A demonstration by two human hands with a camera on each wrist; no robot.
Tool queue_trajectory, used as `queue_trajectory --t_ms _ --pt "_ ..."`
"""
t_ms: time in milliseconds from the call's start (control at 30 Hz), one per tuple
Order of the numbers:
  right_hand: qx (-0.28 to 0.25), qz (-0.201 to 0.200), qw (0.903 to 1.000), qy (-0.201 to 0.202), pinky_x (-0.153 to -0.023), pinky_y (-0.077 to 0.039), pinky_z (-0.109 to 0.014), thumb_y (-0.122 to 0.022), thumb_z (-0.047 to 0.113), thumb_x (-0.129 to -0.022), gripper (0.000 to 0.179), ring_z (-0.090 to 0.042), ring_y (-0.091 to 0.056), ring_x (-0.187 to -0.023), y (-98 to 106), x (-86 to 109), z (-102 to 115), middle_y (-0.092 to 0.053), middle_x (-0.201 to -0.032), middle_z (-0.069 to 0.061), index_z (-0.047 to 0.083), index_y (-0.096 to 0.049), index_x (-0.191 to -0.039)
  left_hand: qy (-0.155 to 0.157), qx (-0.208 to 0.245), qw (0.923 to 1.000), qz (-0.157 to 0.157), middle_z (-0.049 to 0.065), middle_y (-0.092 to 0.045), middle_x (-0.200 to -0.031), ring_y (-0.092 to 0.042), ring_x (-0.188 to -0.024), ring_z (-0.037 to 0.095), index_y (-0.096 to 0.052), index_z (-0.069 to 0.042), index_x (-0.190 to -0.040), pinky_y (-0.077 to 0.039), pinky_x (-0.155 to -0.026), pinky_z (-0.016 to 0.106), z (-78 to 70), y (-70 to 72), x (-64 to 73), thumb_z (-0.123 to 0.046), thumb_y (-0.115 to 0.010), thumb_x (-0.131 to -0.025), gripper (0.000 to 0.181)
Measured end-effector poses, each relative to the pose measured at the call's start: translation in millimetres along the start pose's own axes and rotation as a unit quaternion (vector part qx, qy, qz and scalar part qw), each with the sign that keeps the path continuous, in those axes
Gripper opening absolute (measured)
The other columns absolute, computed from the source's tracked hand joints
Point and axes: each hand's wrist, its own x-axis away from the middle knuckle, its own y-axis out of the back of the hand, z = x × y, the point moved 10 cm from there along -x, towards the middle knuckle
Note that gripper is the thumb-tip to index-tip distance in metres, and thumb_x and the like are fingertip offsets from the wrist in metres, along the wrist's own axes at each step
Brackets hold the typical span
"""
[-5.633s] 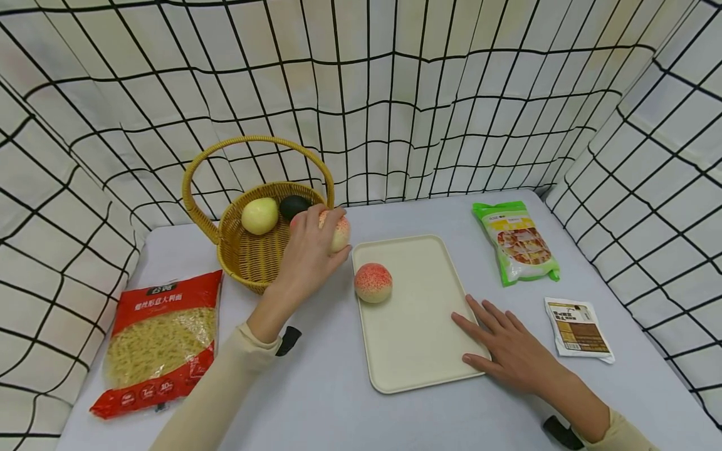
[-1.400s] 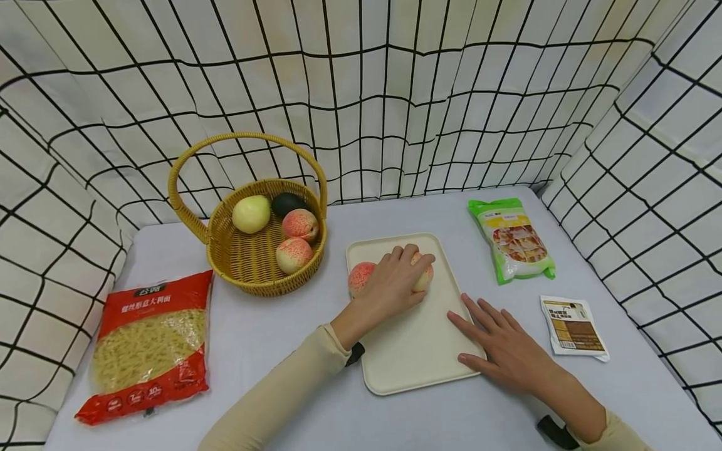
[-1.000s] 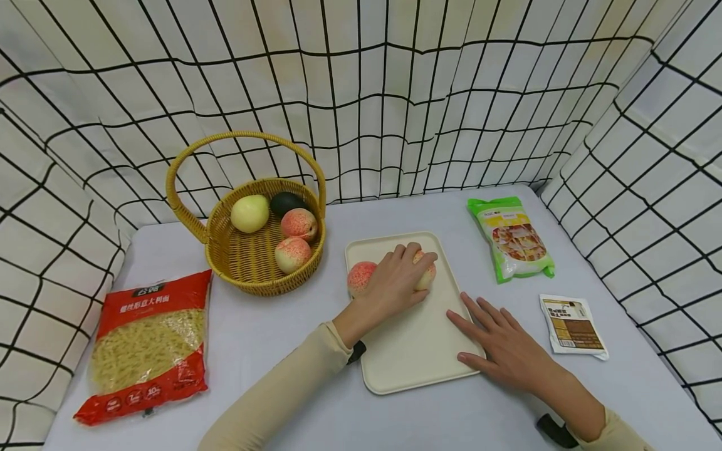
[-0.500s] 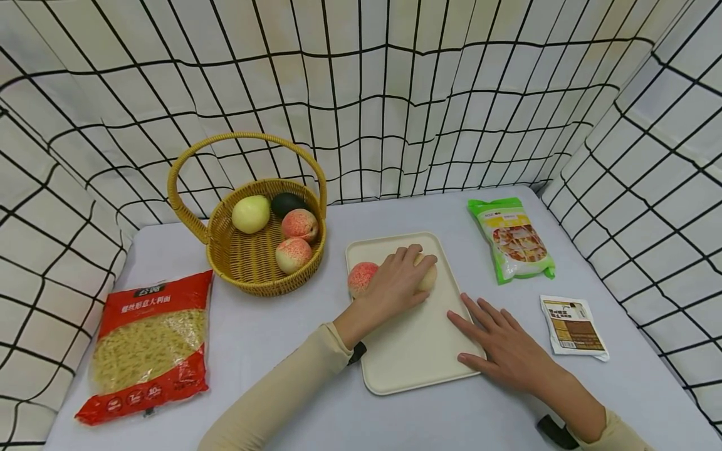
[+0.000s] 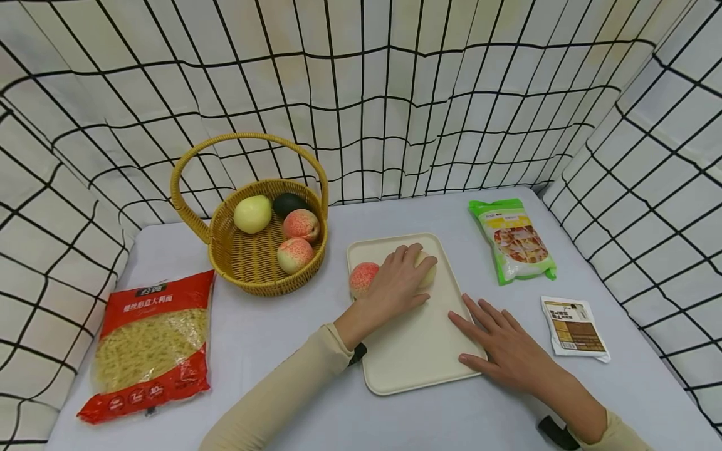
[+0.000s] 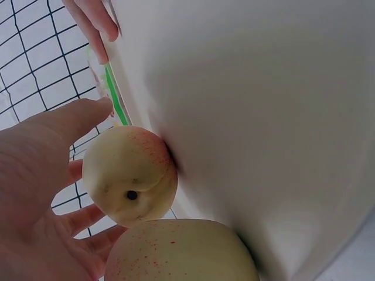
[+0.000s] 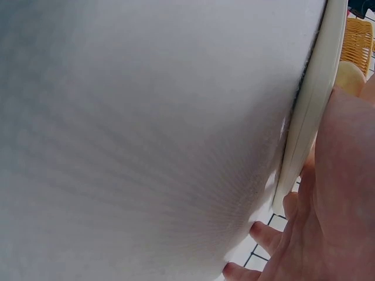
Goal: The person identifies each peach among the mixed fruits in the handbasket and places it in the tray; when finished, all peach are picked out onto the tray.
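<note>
On the tray [image 5: 417, 341], the right peach [image 6: 130, 175], round with no long axis, lies under the left hand [image 5: 397, 279], the nearer one, fingers loosely spread; contact I cannot tell. The right hand [image 5: 504, 344] spreads at the rim. Two peaches there, two in the basket [image 5: 254, 260], plus one yellow fruit [image 5: 252, 214], one dark fruit [image 5: 287, 204]; one red bag [image 5: 152, 344], one green bag [image 5: 514, 241], one packet [image 5: 575, 327].

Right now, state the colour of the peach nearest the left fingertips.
Pale yellow, speckled red on one side; the left wrist view shows the peach best.
</note>
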Motion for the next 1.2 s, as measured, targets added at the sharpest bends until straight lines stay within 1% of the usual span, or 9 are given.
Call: queue_trajectory --t_ms 367,500,667,800,867,967,1033,1200 --pt "0.002 -0.006 1.0 0.003 -0.115 -0.04 -0.072 -0.063 0.058 -0.101 0.073 -0.043 -0.039 -0.156 2.8 0.3 2.8 -0.03 -0.177 -0.008 0.035 -0.038 -0.166 0.006 0.0 1.0 -0.002 0.013 -0.05 -0.156 -0.053 -0.138 0.032 -0.054 -0.023 -0.147 -0.053 -0.111 0.043 0.8 1.9 0.4 -0.043 -0.082 -0.093 0.064" --pt "0.003 -0.005 1.0 0.003 -0.114 -0.041 -0.072 -0.063 0.058 -0.101 0.073 -0.043 -0.039 -0.156 2.9 0.7 2.5 -0.03 -0.177 -0.008 0.035 -0.038 -0.166 0.005 0.002 0.9996 -0.027 0.015 -0.051 -0.155 -0.053 -0.14 0.033 -0.054 -0.022 -0.148 -0.053 -0.111 0.044 3.0 8.0 0.9 -0.044 -0.079 -0.095 0.062" --pt "0.003 -0.003 1.0 0.002 -0.114 -0.041 -0.072 -0.062 0.058 -0.102 0.073 -0.042 -0.039 -0.156 2.2 0.8 1.8 -0.03 -0.177 -0.008 0.036 -0.037 -0.166 0.008 0.019 0.9979 -0.061 0.016 -0.051 -0.156 -0.052 -0.143 0.035 -0.053 -0.02 -0.149 -0.051 -0.115 0.047 8.3 19.7 2.6 -0.044 -0.071 -0.101 0.057" --pt "0.003 -0.002 1.0 0.004 -0.114 -0.041 -0.073 -0.062 0.058 -0.102 0.073 -0.043 -0.039 -0.156 1.6 0.4 2.0 -0.03 -0.177 -0.008 0.035 -0.037 -0.166 0.016 0.028 0.997 -0.07 0.015 -0.049 -0.158 -0.05 -0.144 0.035 -0.052 -0.019 -0.149 -0.05 -0.116 0.047 14.0 25.6 3.6 -0.044 -0.068 -0.103 0.055" --pt "0.004 -0.003 1.0 0.004 -0.114 -0.041 -0.073 -0.063 0.058 -0.102 0.073 -0.043 -0.039 -0.156 1.4 0.5 2.0 -0.03 -0.177 -0.009 0.035 -0.037 -0.166 0.017 0.03 0.9965 -0.076 0.016 -0.049 -0.158 -0.05 -0.144 0.036 -0.053 -0.019 -0.149 -0.05 -0.115 0.048 16.7 28.7 4.0 -0.043 -0.069 -0.102 0.055" --pt "0.005 -0.002 1.0 0.004 -0.114 -0.041 -0.072 -0.063 0.058 -0.102 0.073 -0.043 -0.039 -0.156 0.9 0.7 1.9 -0.03 -0.177 -0.009 0.035 -0.037 -0.166 0.02 0.034 0.9962 -0.077 0.016 -0.047 -0.159 -0.049 -0.144 0.036 -0.052 -0.018 -0.15 -0.049 -0.116 0.049 22.3 33.5 5.3 -0.043 -0.068 -0.103 0.055" --pt "0.005 -0.003 1.0 0.004 -0.114 -0.041 -0.073 -0.062 0.058 -0.102 0.073 -0.043 -0.039 -0.156 0.8 0.8 1.9 -0.03 -0.177 -0.009 0.036 -0.037 -0.166 0.022 0.038 0.9955 -0.083 0.017 -0.047 -0.159 -0.049 -0.144 0.038 -0.053 -0.016 -0.15 -0.049 -0.116 0.05 27.8 39.0 6.4 -0.042 -0.068 -0.103 0.055" --pt "0.006 -0.007 0.9999 0.007 -0.114 -0.041 -0.072 -0.063 0.058 -0.102 0.073 -0.043 -0.04 -0.156 1.7 1.1 2.3 -0.03 -0.177 -0.009 0.035 -0.037 -0.166 0.044 0.05 0.9936 -0.091 0.017 -0.043 -0.161 -0.046 -0.147 0.038 -0.05 -0.016 -0.152 -0.047 -0.118 0.053 48.3 53.7 10.7 -0.042 -0.066 -0.105 0.056"
